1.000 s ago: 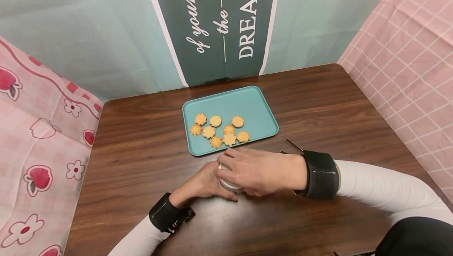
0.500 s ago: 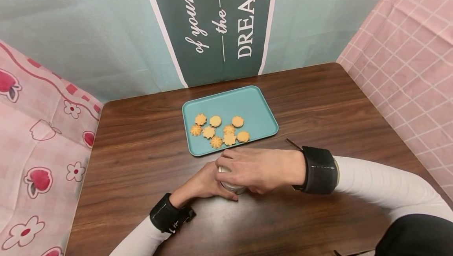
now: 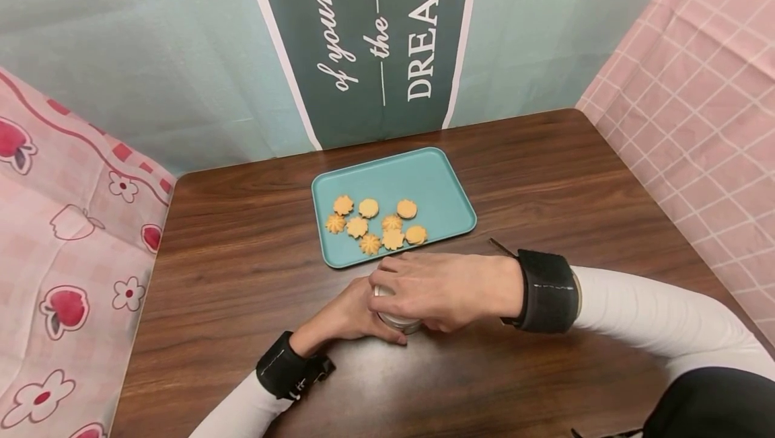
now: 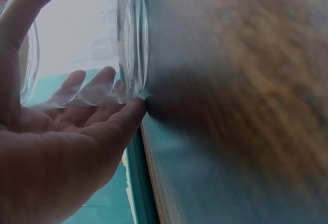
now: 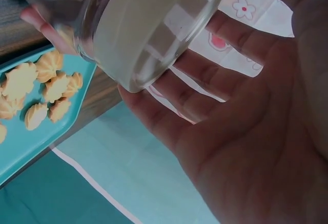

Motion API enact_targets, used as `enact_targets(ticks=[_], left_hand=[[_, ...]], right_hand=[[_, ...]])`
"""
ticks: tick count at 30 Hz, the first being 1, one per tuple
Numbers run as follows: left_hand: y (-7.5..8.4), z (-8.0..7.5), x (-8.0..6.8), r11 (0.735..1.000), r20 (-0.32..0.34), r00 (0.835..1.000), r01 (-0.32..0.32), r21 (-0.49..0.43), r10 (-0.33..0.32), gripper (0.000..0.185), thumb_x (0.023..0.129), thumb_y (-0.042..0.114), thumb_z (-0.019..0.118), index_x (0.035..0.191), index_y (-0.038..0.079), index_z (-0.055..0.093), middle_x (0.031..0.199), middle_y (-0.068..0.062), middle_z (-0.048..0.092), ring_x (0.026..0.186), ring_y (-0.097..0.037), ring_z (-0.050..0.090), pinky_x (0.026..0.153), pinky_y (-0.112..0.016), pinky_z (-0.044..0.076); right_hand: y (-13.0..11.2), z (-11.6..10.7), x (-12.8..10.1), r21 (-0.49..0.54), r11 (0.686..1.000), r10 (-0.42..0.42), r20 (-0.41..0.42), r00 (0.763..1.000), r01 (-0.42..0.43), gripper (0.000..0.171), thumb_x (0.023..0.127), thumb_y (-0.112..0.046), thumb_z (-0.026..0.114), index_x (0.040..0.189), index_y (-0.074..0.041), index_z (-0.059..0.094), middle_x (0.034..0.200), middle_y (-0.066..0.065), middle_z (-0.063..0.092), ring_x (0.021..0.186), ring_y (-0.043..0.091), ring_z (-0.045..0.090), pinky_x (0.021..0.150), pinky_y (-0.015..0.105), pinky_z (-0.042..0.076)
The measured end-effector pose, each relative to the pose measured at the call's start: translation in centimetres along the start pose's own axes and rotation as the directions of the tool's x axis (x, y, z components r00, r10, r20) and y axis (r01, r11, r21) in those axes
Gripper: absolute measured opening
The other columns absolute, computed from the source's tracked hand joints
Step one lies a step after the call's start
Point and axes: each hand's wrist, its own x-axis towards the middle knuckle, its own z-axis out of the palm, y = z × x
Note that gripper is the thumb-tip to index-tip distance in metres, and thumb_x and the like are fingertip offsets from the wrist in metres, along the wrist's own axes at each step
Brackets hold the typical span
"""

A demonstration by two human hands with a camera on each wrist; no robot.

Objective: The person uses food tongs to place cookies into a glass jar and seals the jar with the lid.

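Observation:
A clear glass jar (image 4: 77,34) stands on the wooden table just in front of the tray. My left hand (image 3: 351,311) grips the side of the jar; in the left wrist view its fingers and thumb wrap round the glass near the base. From above, my right hand (image 3: 445,290) holds the jar's round lid (image 5: 143,34), fingers curled over the rim. The right wrist view shows fingertips (image 5: 136,98) against the lid's edge. Most of the jar is hidden by both hands in the head view. I see no contents through the glass.
Behind the hands lies a teal tray (image 3: 438,186) with several small flower-shaped and round cookies (image 3: 357,227). The brown table (image 3: 242,223) ends at a blue-green curtain at the back, with pink cloths (image 3: 714,75) on both sides.
Between the first two frames my right hand and wrist rise slightly on the lid, then stay put. The left hand keeps its place round the jar. Tray and cookies have not moved.

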Motion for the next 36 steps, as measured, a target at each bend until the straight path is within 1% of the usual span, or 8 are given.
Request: enact_targets(ticks=[6,11,18,22,24,27,32,36], left_hand=[[0.1,-0.1,0.0,1.0,0.002,1.0,0.006,0.001,-0.006,0.087,0.069,0.033,0.101,0.141,0.008,0.058,0.126,-0.001,0.068,0.108,-0.012,0.065,0.093,-0.029,0.055],[0.1,-0.1,0.1,1.0,0.007,1.0,0.007,0.006,-0.007,0.087,0.068,0.033,0.101,0.14,0.008,0.058,0.126,0.0,0.067,0.108,-0.012,0.064,0.095,-0.03,0.054],[0.1,0.0,0.2,1.0,-0.003,1.0,0.029,0.004,-0.029,0.095,0.065,0.036,0.102,0.144,0.012,0.054,0.124,0.004,0.068,0.108,-0.01,0.064,0.097,-0.031,0.053],[0.1,0.0,0.2,1.0,-0.024,1.0,0.011,-0.026,-0.012,0.103,0.063,0.033,0.103,0.148,0.013,0.049,0.124,0.003,0.069,0.109,-0.012,0.066,0.098,-0.033,0.054],[0.0,0.1,0.2,1.0,-0.031,1.0,0.005,-0.027,-0.006,0.105,0.062,0.032,0.104,0.149,0.014,0.047,0.124,0.002,0.07,0.109,-0.013,0.067,0.098,-0.033,0.055],[0.0,0.1,0.2,1.0,-0.035,0.999,0.0,-0.021,-0.001,0.11,0.061,0.032,0.104,0.152,0.015,0.044,0.125,0.002,0.07,0.111,-0.013,0.068,0.099,-0.034,0.055],[-0.1,0.3,0.3,1.0,-0.047,0.998,-0.029,0.004,0.029,0.107,0.061,0.031,0.104,0.15,0.016,0.046,0.131,0.002,0.067,0.115,-0.015,0.066,0.102,-0.035,0.054],[-0.1,0.4,0.3,0.999,-0.053,0.997,-0.053,-0.005,0.052,0.104,0.061,0.028,0.104,0.148,0.015,0.049,0.134,0.001,0.066,0.119,-0.02,0.066,0.104,-0.036,0.053]], right_hand=[[-0.1,-0.2,-0.1,-0.006,1.0,0.003,-0.007,1.0,-0.003,0.054,0.075,-0.021,0.092,0.12,-0.019,0.062,0.118,0.0,0.062,0.109,0.02,0.059,0.097,0.032,0.052],[-0.2,-0.7,-0.5,-0.017,1.0,0.014,-0.031,0.999,-0.015,0.055,0.075,-0.022,0.091,0.122,-0.019,0.062,0.119,0.0,0.062,0.109,0.019,0.059,0.095,0.032,0.053],[0.0,-1.6,-1.3,0.015,0.999,0.035,-0.035,0.999,-0.035,0.059,0.076,-0.02,0.091,0.126,-0.018,0.061,0.122,0.001,0.06,0.112,0.019,0.057,0.094,0.033,0.054],[0.2,-1.9,-1.8,0.008,0.998,0.059,-0.054,0.997,-0.059,0.058,0.075,-0.016,0.089,0.125,-0.017,0.061,0.121,0.001,0.06,0.112,0.02,0.057,0.094,0.035,0.055],[0.3,-2.0,-2.1,-0.001,0.998,0.065,-0.072,0.995,-0.065,0.056,0.074,-0.014,0.089,0.122,-0.016,0.061,0.12,0.001,0.06,0.112,0.021,0.056,0.092,0.036,0.055],[0.3,-2.1,-2.6,0.004,0.997,0.071,-0.097,0.993,-0.071,0.055,0.073,-0.011,0.088,0.121,-0.016,0.061,0.121,0.002,0.061,0.115,0.022,0.056,0.095,0.037,0.055],[0.6,-2.0,-3.6,0.024,0.995,0.099,-0.104,0.99,-0.097,0.057,0.073,-0.011,0.09,0.121,-0.015,0.06,0.122,0.002,0.06,0.117,0.022,0.055,0.101,0.038,0.053],[0.7,-1.9,-4.5,0.029,0.992,0.126,-0.108,0.986,-0.124,0.06,0.073,-0.013,0.092,0.123,-0.015,0.059,0.119,0.002,0.058,0.114,0.022,0.054,0.099,0.038,0.053]])
